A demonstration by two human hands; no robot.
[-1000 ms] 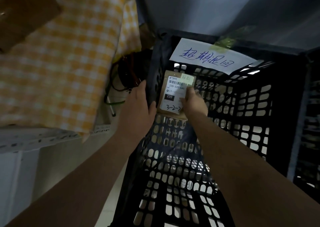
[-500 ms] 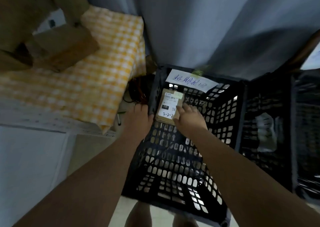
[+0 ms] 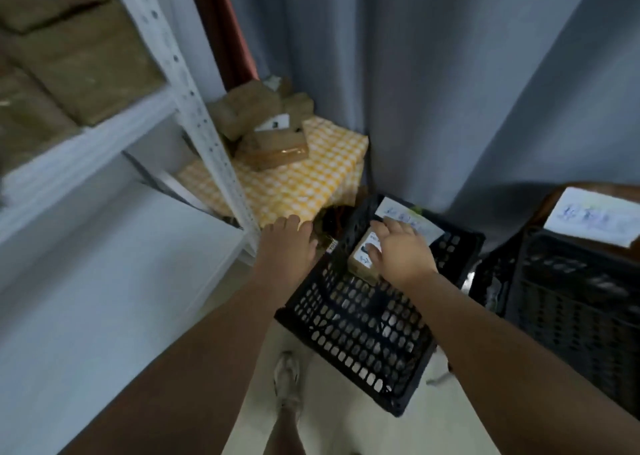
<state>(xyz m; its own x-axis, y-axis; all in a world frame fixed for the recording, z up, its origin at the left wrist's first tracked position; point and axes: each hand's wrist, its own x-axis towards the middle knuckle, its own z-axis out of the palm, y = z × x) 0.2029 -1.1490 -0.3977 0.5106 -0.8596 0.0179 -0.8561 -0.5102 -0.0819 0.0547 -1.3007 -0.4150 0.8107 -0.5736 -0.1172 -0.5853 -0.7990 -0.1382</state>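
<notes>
The small brown parcel leans against the far wall inside the black crate, below a handwritten paper label; the right hand lies over it, fingers straight and uncurled; the left hand hovers slack-fingered, grasping nothing, just beside the crate's left rim.

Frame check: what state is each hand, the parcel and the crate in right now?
crate: on the floor, open-topped.
parcel: in the crate, label up, against its far wall.
right hand: fingers straight, laid over the parcel.
left hand: open, palm down, beside the crate's left rim.
</notes>
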